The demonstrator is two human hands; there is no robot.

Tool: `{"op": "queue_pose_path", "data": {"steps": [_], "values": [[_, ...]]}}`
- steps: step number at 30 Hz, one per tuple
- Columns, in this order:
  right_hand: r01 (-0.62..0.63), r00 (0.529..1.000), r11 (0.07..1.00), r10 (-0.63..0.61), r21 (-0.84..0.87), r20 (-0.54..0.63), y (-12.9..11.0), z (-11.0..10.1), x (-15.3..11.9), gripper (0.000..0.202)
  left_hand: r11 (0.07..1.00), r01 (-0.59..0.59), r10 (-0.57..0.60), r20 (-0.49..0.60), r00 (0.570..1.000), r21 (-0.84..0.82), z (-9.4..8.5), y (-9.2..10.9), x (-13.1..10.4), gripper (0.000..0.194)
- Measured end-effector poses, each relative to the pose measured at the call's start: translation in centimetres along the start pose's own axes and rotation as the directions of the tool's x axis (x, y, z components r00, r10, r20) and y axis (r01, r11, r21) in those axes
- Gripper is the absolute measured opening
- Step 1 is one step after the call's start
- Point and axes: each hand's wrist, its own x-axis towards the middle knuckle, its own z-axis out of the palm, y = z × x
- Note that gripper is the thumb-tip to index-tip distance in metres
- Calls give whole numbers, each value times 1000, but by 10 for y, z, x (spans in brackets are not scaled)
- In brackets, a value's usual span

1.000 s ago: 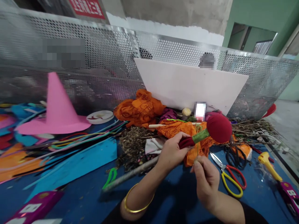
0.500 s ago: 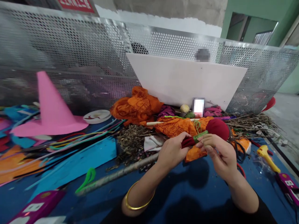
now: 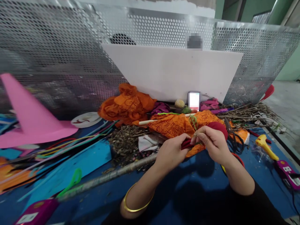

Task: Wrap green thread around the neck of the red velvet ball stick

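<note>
My left hand (image 3: 172,152) is closed around gathered dark red cloth (image 3: 186,144), which shows between thumb and fingers. Close beside it, my right hand (image 3: 212,144) pinches thin green string (image 3: 193,121) that runs up from the fingertips in loose loops. Behind the right hand bulges a rounded red cloth-covered bundle (image 3: 219,126), partly hidden. Both hands work just in front of an orange patterned cloth (image 3: 171,125) spread around a pale stick (image 3: 146,122). The green winding on the red cloth is mostly covered by my fingers.
Scissors (image 3: 234,136) and a yellow glue gun (image 3: 267,148) lie to the right. A long pole (image 3: 112,175) crosses the blue table on the left. Further left stand a pink cone hat (image 3: 30,115) and blue sheets (image 3: 77,167). A white board (image 3: 178,73) leans at the back.
The view has swung right and slightly down. My right hand has moved in towards the left hand and turned over the green winding, which is now mostly covered. The left hand keeps its hold.
</note>
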Motion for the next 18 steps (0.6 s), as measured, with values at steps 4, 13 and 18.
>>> {"op": "queue_pose_path", "data": {"steps": [4, 13, 18], "values": [[16, 1000, 999, -16, -42, -8, 11, 0, 5, 31, 993, 2, -1, -13, 1000, 116, 3, 0, -2, 11], [-26, 999, 996, 22, -87, -38, 19, 4, 8, 27, 955, -63, 81, -50, 995, 291, 10, 1, -4, 19], [-114, 993, 986, 108, -121, -49, 17, 8, 8, 26, 932, -172, 212, -95, 973, 319, 11, 3, -6, 29]]}}
